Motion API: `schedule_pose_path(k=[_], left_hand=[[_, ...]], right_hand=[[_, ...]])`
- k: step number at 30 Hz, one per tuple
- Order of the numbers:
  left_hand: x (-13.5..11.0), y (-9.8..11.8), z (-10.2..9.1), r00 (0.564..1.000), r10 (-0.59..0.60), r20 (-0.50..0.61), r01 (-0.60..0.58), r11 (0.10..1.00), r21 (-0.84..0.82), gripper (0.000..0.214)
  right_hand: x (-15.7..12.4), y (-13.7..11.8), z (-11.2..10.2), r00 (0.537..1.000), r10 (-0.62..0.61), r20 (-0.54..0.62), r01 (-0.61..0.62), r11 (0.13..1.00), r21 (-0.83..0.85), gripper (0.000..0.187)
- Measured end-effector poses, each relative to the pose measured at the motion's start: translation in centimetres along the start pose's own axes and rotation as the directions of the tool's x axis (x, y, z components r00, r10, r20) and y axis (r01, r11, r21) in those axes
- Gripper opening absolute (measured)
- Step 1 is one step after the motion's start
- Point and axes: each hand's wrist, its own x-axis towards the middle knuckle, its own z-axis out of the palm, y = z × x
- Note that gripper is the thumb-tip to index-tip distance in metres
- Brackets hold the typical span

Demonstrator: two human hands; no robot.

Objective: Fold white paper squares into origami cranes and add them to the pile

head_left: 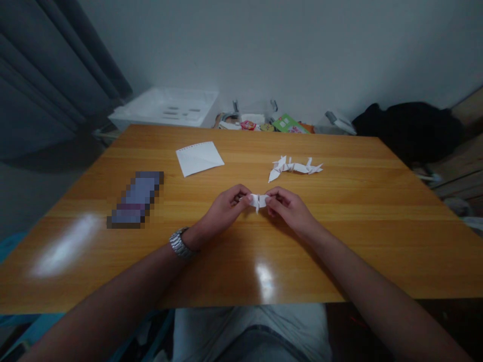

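Observation:
A small folded piece of white paper (258, 201) is stretched between my two hands, just above the wooden table (211, 271). My left hand (231, 203), with a metal watch (181, 243) on its wrist, pinches the paper's left end between thumb and fingers. The right end is pinched by my right hand (286, 205). A narrow point of paper hangs down at the middle. Beyond my right hand lie several folded white paper figures (296, 167) in a clump. Farther left rests a flat white sheet (199, 158) with a torn, perforated top edge.
A phone-like pixelated object (136, 199) lies on the table's left side. Past the far edge stand a white plastic tub (169, 108) and a bin of mixed items, among them a green packet (290, 124). A black cloth-like bundle (411, 128) sits at the right back.

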Motion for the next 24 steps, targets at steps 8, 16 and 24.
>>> schedule_pose_path(k=[8,16,24], left_hand=[[-0.06,0.44,-0.13,1.0,-0.007,0.013,0.006,0.998,0.061,0.032],[0.04,-0.09,-0.18,0.999,-0.003,-0.049,0.01,0.99,0.142,0.033],[0.16,0.07,-0.37,0.998,-0.001,-0.058,0.009,0.99,0.141,0.031]], right_hand=[[-0.18,-0.02,-0.19,1.0,0.0,-0.021,-0.003,0.993,-0.117,0.034],[-0.05,-0.27,-0.24,0.998,-0.009,-0.059,-0.001,0.987,-0.164,0.039],[0.12,-0.13,-0.62,0.998,-0.013,-0.059,0.002,0.985,-0.175,0.038]])
